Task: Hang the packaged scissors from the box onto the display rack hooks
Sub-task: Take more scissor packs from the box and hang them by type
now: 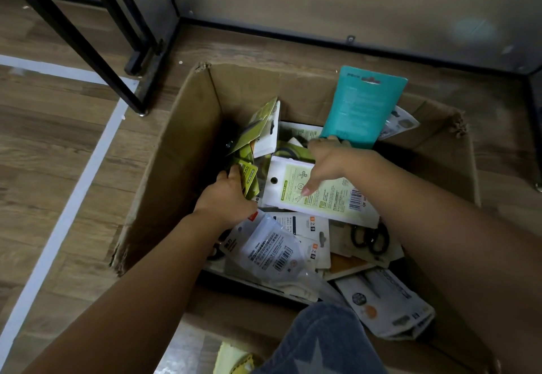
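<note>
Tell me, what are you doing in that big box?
A person is digging through a cardboard box on the floor, full of packaged scissors. The left hand grips a bunch of green packs at the box's left side. The right hand holds a teal pack upright, one of its fingers resting on a white pack. Nothing has been hung yet; only black rack legs show nearby.

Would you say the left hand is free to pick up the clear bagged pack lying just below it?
Probably not: the left hand already grips green packs. The clear pack itself lies uncovered.
</note>
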Demonstrator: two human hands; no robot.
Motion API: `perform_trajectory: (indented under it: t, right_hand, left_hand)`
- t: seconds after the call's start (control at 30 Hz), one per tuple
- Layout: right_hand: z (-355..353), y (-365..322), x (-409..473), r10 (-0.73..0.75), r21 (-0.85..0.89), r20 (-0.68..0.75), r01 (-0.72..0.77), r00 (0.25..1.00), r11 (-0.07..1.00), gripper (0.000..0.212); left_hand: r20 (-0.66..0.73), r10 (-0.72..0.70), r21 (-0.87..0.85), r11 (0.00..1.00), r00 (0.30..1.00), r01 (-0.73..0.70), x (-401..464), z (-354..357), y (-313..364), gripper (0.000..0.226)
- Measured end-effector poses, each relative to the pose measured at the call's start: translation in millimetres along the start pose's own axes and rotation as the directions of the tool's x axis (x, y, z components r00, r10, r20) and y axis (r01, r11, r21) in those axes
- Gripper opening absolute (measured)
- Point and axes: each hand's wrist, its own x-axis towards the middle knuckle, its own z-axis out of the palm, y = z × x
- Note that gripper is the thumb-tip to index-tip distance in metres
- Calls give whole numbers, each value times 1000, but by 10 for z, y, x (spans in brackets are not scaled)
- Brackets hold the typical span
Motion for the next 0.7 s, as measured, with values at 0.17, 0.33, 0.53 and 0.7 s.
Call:
perform_trajectory:
  t: [0.17,0.33,0.53,0.7]
  right_hand:
    - [-58,49,-99,-50,192,-31,55,998,980,114]
    - [-230,118,-137,-71,409,255,-41,964,911,56]
    - [-146,35,-123,15,335,255,-103,967,937,94]
    - [3,73,-246,-87,508,143,2,986,861,54]
  left_hand:
    - [0,-10,-7,1000,1000,10,11,-12,-2,84]
    - [-7,3,-36,999,1000,-4,18,-25,-3,81]
    - [9,10,-33,999,1000,-9,11,-38,5,82]
    - [12,12,-41,999,1000,-12,18,-34,-22,83]
